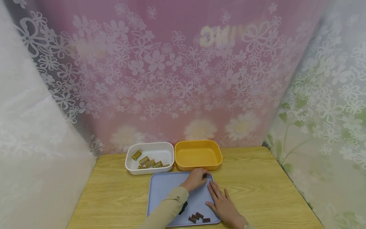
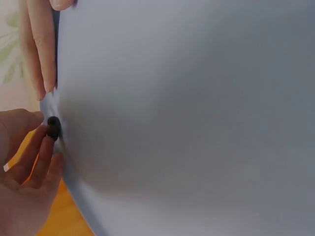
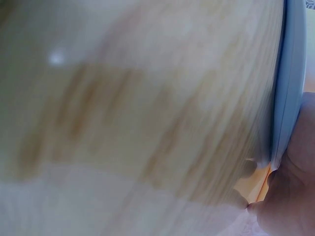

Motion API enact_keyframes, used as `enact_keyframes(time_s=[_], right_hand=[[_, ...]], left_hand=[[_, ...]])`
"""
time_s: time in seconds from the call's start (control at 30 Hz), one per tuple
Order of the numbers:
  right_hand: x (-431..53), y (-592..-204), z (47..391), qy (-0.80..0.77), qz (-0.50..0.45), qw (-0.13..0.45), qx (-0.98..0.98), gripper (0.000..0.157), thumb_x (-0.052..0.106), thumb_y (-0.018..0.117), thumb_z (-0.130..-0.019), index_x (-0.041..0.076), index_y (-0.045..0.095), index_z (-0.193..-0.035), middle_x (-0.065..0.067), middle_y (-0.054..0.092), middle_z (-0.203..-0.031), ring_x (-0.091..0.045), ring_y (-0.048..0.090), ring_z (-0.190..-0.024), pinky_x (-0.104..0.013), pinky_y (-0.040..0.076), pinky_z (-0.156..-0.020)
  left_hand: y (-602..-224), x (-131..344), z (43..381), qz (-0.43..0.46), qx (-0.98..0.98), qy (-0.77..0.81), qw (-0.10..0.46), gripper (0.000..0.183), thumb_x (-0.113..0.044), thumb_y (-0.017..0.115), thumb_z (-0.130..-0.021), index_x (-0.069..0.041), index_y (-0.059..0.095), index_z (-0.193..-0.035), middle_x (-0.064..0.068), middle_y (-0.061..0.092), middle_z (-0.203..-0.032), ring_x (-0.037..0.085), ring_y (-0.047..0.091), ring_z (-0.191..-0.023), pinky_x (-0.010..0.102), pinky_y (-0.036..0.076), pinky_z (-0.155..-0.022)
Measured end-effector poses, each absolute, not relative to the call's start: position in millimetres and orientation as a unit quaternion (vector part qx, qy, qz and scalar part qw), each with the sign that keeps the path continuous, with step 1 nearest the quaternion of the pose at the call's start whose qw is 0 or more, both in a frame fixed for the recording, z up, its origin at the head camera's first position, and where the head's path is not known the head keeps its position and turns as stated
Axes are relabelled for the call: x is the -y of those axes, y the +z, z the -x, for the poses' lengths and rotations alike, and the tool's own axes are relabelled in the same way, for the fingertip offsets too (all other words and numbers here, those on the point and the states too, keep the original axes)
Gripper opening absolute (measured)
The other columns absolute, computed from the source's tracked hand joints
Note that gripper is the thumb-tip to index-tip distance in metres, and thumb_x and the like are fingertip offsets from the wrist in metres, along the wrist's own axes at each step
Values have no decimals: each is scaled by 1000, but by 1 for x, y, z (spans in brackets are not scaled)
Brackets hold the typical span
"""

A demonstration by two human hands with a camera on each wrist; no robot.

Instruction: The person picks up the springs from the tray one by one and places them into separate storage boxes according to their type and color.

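A light blue tray (image 1: 174,183) lies on the table. At its far right corner my left hand (image 1: 195,178) pinches a small dark coil spring (image 2: 53,128), close to the rim. My right hand (image 1: 224,206) rests along the tray's right edge with its fingers stretched out. Those straight fingers (image 2: 43,44) show just above the left hand in the left wrist view. Several dark brown springs (image 1: 195,217) lie at the near right part of the tray. In the right wrist view, part of the right hand (image 3: 290,182) overlaps the tray's edge.
Behind the tray stand a white box (image 1: 131,170) with several yellow springs (image 1: 150,163) in it and a yellow box (image 1: 198,167) beside it. The wood-grain table (image 1: 257,187) extends to both sides. Flowered curtains (image 1: 177,79) enclose the back and sides.
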State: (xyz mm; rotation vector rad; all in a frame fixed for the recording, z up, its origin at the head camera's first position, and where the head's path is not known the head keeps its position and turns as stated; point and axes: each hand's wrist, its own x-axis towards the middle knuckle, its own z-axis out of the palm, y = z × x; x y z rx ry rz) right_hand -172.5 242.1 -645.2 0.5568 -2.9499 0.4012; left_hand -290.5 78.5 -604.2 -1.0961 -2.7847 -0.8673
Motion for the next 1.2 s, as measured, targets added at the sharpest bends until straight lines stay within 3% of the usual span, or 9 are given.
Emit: enact_keyframes(time_s=[0.27,0.6,1.2], right_hand=[[-241,-642,171,135,-185,61,972,68,40,58,-102,1,39,-154,-17,30,-164,-37,32,-148,-74,31,-106],[-239,-641,173,133,-174,34,975,70,43,55,-103,2,36,-156,-15,26,-165,-35,28,-150,-73,27,-109],[-241,-647,173,131,-169,35,976,70,45,55,-103,3,37,-156,-15,26,-165,-36,28,-150,-73,28,-109]], left_hand=[[-613,-83,292,354,898,-260,31,20,-2,77,-87,-10,76,-106,1,71,-100,12,66,-93,22,53,-84],[-619,-80,290,336,901,-274,34,10,-10,83,-84,-14,74,-86,-5,66,-77,2,53,-67,16,45,-62],[-596,-65,287,317,849,-421,29,14,-8,78,-88,-15,71,-98,-3,63,-92,3,57,-80,15,49,-71]])
